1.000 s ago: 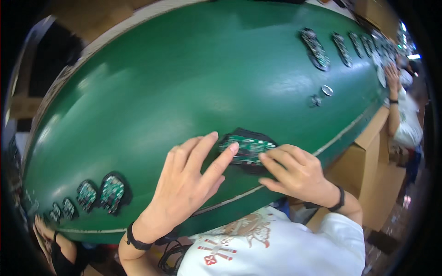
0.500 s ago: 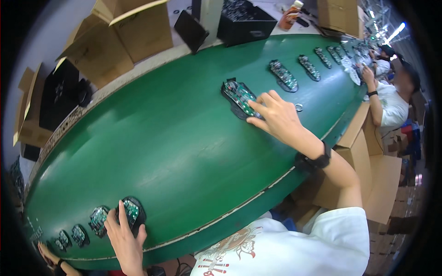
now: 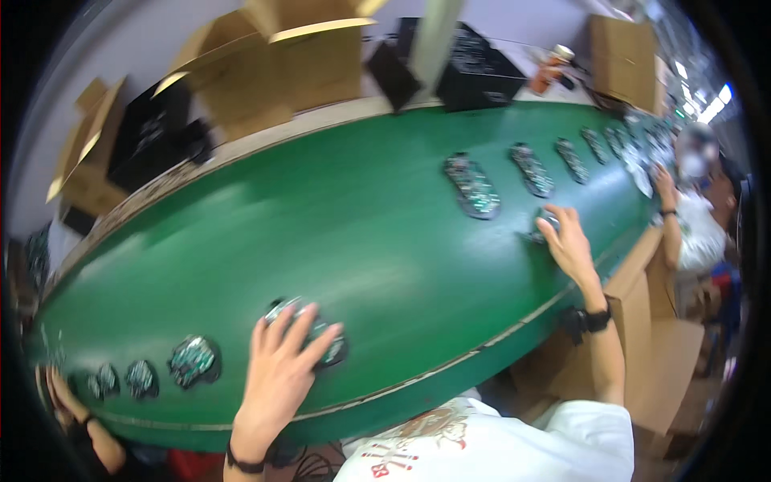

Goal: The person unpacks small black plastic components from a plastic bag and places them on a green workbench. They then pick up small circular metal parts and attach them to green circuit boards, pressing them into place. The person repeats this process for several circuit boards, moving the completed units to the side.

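A circuit board in a dark casing lies on the green belt, partly hidden by my left hand. The fingers of that hand reach over the top of the board, gripping it. Farther right, my right hand is closed, thumb and fingers curled around a small dark and shiny item. I cannot make out what it is. Just beyond the right hand, a long board in a dark casing rests untouched.
More boards line the belt toward the far right, and several lie at the left. Cardboard boxes and black bins stand behind. A co-worker's hand is at the right, another's at lower left.
My left hand has drawn its board rightward, away from the others at the left. My right hand has left the long board and closed around the small item. The view has shifted.
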### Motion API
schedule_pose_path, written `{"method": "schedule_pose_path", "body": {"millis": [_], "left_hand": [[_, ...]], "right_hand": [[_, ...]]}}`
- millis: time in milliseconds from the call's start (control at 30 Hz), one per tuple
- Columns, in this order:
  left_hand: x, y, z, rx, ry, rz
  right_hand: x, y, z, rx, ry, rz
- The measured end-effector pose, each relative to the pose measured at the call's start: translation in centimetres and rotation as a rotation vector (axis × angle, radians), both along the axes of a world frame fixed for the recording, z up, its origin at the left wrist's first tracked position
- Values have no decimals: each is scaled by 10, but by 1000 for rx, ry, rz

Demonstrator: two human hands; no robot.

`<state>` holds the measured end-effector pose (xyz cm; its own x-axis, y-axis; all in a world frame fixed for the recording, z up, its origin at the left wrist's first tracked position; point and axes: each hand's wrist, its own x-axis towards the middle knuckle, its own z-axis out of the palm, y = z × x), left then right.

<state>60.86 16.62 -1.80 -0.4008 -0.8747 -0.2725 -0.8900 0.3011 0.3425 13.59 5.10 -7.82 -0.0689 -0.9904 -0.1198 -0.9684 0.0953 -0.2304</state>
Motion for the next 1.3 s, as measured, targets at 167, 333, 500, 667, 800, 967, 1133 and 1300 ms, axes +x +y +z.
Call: {"method": "schedule_pose_path", "body": {"millis": [167, 333, 500, 667, 800, 967, 1133, 1300], "left_hand": [[6, -9, -21, -75, 110, -93], [14, 0, -28, -89, 156, -95], [7, 0, -19, -156, 104, -1], [10, 4, -9, 8, 54, 171], [4, 0, -13, -13, 84, 95], [-20, -2, -23, -61, 74, 11], [-26, -7, -12, 14, 122, -18], [-21, 0, -16, -27, 83, -46]], "right_hand": [[46, 34, -10, -71, -63, 135], [105, 57, -3, -18, -344, 371], [176, 43, 14, 195, -400, 716], [208, 14, 18, 180, -516, 868], [204, 4, 27, 358, -634, 759], [204, -4, 25, 389, -691, 647], [204, -4, 34, 304, -675, 634], [221, 5, 37, 135, -713, 832]]}}
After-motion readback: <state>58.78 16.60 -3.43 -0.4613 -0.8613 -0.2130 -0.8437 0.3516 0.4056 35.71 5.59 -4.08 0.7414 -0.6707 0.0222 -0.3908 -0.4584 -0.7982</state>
